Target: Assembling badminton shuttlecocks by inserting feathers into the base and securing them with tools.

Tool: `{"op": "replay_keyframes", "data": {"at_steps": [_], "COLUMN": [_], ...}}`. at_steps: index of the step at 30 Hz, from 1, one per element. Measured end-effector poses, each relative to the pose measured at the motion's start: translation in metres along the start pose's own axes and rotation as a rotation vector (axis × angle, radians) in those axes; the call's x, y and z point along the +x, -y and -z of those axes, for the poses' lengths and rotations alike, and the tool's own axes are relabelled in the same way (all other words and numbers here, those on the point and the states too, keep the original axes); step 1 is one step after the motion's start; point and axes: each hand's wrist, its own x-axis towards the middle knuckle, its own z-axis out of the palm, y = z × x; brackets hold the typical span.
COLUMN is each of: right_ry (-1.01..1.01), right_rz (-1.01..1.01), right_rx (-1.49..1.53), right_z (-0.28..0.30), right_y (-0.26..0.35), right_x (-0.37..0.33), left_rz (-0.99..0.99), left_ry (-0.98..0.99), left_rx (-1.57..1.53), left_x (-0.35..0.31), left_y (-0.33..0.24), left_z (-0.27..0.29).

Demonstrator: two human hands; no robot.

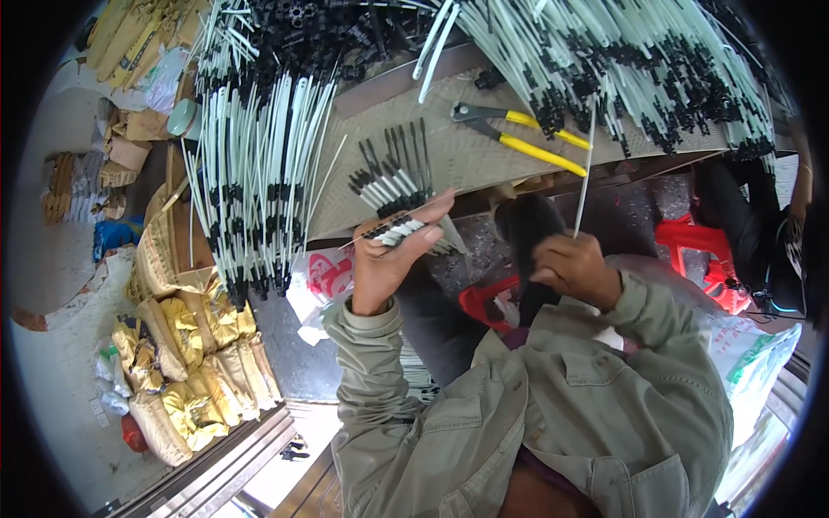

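Note:
My left hand (389, 263) is closed round a row of white plastic rods with black ends (400, 186), their black tips fanning away from me. A thin straight strip (419, 211) lies across the row by my fingers. Over on the right, my right hand (570, 266) is closed on the lower end of one long white rod (587, 186) that points up toward the table. Its upper end passes in front of pliers with yellow handles (544, 154), which lie with jaws to the left on the mat-covered tabletop (406, 99).
Thick bundles of white rods with black ends lie on the table's left (263, 164) and right (604, 60). Loose black parts (302, 34) are heaped between them. A red plastic stool (704, 255) stands at the right; packed sacks (203, 367) lie at lower left.

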Motion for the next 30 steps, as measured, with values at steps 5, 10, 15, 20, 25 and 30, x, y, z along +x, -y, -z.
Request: {"op": "replay_keyframes", "data": {"at_steps": [5,10,15,20,25,30], "right_ry": [-0.075,0.207,0.517,0.691,0.078,0.163], "right_rz": [-0.471,-0.96,-0.751,-0.043,-0.027,0.27], "right_rx": [-0.138,0.369,-0.056,0.079,0.33,0.127], "right_z": [0.013,-0.074,-0.043,0.033,0.079,0.012], "right_y": [-0.012,-0.083,-0.045,0.037,0.054,0.0], "right_x": [-0.096,-0.188,-0.1,-0.018,0.094,0.178], "left_rz": [0.028,0.021,-0.013,-0.011,0.023,-0.004], "left_ry": [-0.004,-0.012,0.021,0.011,0.013,0.105], "left_rx": [-0.031,0.017,0.064,0.002,0.104,0.096], "left_x": [0.001,0.001,0.002,0.003,-0.004,0.002], "left_y": [0.002,-0.002,-0.001,-0.001,-0.007,-0.005], "left_z": [0.0,0.003,0.006,0.004,0.009,0.006]}}
